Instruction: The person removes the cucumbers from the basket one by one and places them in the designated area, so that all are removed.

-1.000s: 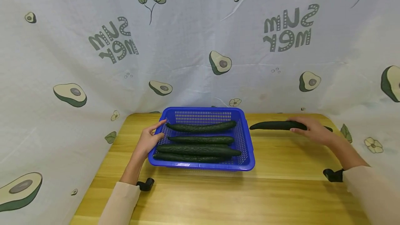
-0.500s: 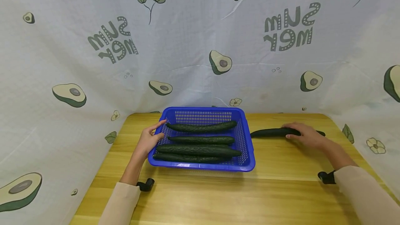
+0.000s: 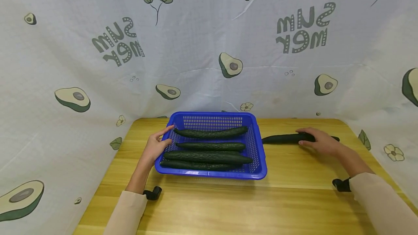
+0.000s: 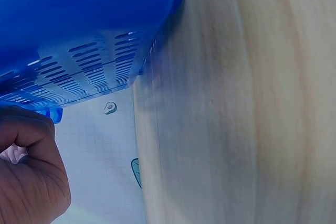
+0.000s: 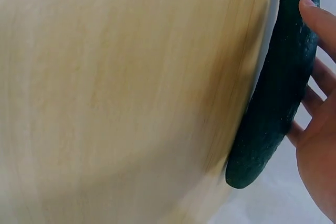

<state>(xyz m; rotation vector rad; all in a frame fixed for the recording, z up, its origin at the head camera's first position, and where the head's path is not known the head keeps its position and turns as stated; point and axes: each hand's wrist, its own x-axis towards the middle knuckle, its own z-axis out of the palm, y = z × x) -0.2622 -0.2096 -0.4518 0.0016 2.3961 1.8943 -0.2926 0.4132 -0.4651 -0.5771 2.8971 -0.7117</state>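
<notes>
A blue plastic basket [image 3: 209, 175] with slotted walls stands on the table. My left hand [image 3: 153, 149] grips its left rim, with the thumb and forefinger reaching over the edge; the left wrist view shows the curled hand [image 4: 31, 166] at the basket wall [image 4: 94, 56]. Inside lie several long dark-green cucumbers [image 3: 210, 133], side by side and crosswise. Right of the basket, another cucumber [image 3: 277, 139] lies along the table, its left tip close to the basket wall. My right hand [image 3: 321, 142] holds it from above near its right end; in the right wrist view the thumb and fingers are on opposite sides of this cucumber [image 5: 278, 82].
The wooden table [image 3: 215, 209] reaches toward me in front of the basket. A pale cloth [image 3: 196, 39] printed with avocados hangs behind it and along both sides. Each wrist wears a black camera mount, such as the one on the left [image 3: 152, 193].
My right hand has brought the cucumber left and nearer to me, down onto the table beside the basket. Over the last half second it hardly moves. The left hand and basket stay put.
</notes>
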